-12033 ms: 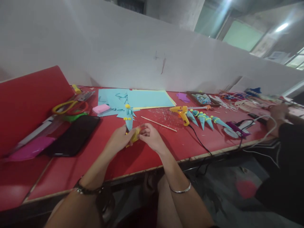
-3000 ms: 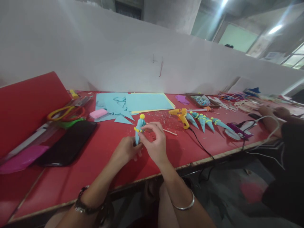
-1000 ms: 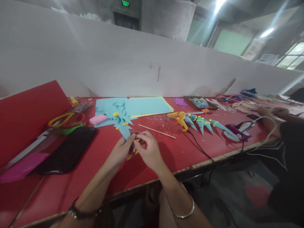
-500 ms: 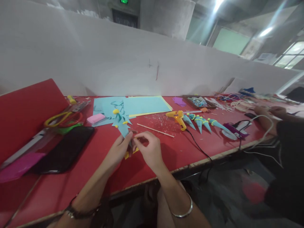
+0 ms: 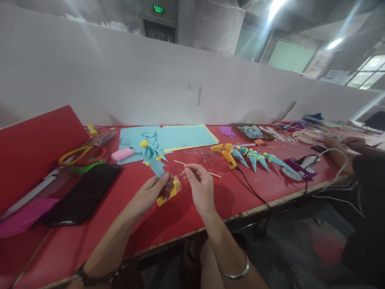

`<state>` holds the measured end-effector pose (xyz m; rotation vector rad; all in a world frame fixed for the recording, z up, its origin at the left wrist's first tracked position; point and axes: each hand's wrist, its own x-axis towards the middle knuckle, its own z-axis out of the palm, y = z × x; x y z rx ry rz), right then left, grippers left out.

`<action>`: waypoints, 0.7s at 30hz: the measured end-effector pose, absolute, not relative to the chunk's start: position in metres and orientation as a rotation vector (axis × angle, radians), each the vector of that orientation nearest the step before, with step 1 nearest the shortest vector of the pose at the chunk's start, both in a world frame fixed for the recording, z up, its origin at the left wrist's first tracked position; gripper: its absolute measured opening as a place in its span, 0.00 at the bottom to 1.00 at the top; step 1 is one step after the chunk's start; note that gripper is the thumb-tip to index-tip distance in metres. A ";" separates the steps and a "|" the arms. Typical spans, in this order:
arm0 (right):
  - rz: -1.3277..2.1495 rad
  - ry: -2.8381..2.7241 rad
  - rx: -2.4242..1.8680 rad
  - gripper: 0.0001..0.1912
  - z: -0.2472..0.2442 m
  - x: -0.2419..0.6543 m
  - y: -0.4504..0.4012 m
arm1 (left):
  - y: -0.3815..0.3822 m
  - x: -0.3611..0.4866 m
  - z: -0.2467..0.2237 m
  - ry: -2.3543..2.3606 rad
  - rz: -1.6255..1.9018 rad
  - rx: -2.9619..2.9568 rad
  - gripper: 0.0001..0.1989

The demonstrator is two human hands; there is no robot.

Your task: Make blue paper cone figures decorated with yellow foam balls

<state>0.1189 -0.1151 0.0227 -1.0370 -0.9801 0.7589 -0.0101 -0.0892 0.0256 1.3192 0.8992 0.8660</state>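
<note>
My left hand point(image 5: 156, 188) grips the narrow lower end of a blue paper cone point(image 5: 155, 165), which stands tilted and has yellow balls along its wide top. To its right, my right hand point(image 5: 199, 185) is raised apart from the cone, thumb and fingertips pinched together; whatever may be between them is too small to make out. Yellow paper point(image 5: 169, 196) lies on the table just below my left hand. A thin wooden stick point(image 5: 214, 174) lies behind my right hand, which hides its middle.
A yellow glue gun point(image 5: 225, 153) with a black cord lies right of centre, beside several finished blue cones point(image 5: 253, 157). On the left are a black phone point(image 5: 84, 194), scissors point(image 5: 75, 155) and a pink block point(image 5: 122, 153). Another person's hands point(image 5: 339, 146) are at far right.
My right hand has moved away from the cone, to the right. The cone stays in my left hand, and more of the yellow paper shows.
</note>
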 end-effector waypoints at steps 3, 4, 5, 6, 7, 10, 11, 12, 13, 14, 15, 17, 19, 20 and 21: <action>0.780 -0.962 -1.031 0.06 0.021 0.119 -0.114 | -0.086 -0.014 0.025 0.913 0.811 1.415 0.19; 0.801 -0.958 -1.020 0.07 0.021 0.119 -0.113 | -0.085 -0.015 0.024 0.951 0.808 1.441 0.19; 0.823 -0.956 -1.003 0.07 0.021 0.118 -0.113 | -0.084 -0.015 0.023 1.002 0.814 1.460 0.19; 0.841 -0.952 -0.984 0.08 0.021 0.118 -0.113 | -0.083 -0.016 0.022 1.055 0.818 1.474 0.19; 0.851 -0.948 -0.968 0.08 0.021 0.118 -0.113 | -0.081 -0.016 0.020 1.100 0.814 1.486 0.18; 0.837 -0.940 -0.952 0.08 0.022 0.117 -0.114 | -0.078 -0.019 0.015 1.136 0.763 1.514 0.18; 0.824 -0.940 -0.962 0.08 0.022 0.117 -0.114 | -0.077 -0.020 0.013 1.127 0.751 1.528 0.18; 0.812 -0.941 -0.975 0.07 0.022 0.117 -0.115 | -0.076 -0.021 0.012 1.117 0.745 1.542 0.17; 0.801 -0.943 -0.990 0.07 0.022 0.118 -0.115 | -0.076 -0.022 0.011 1.104 0.748 1.556 0.17; 0.793 -0.944 -1.003 0.07 0.022 0.118 -0.115 | -0.076 -0.022 0.011 1.089 0.758 1.568 0.17; 0.791 -0.945 -1.011 0.07 0.022 0.118 -0.115 | -0.076 -0.023 0.011 1.075 0.768 1.578 0.17; 0.808 -0.948 -1.008 0.08 0.022 0.118 -0.114 | -0.076 -0.023 0.012 1.063 0.787 1.579 0.17; 0.837 -0.953 -0.988 0.10 0.022 0.118 -0.114 | -0.077 -0.022 0.013 1.077 0.785 1.582 0.17; 0.846 -0.955 -0.975 0.10 0.022 0.118 -0.114 | -0.078 -0.022 0.014 1.087 0.768 1.589 0.17; 0.847 -0.956 -0.964 0.11 0.022 0.118 -0.114 | -0.078 -0.021 0.014 1.099 0.744 1.597 0.16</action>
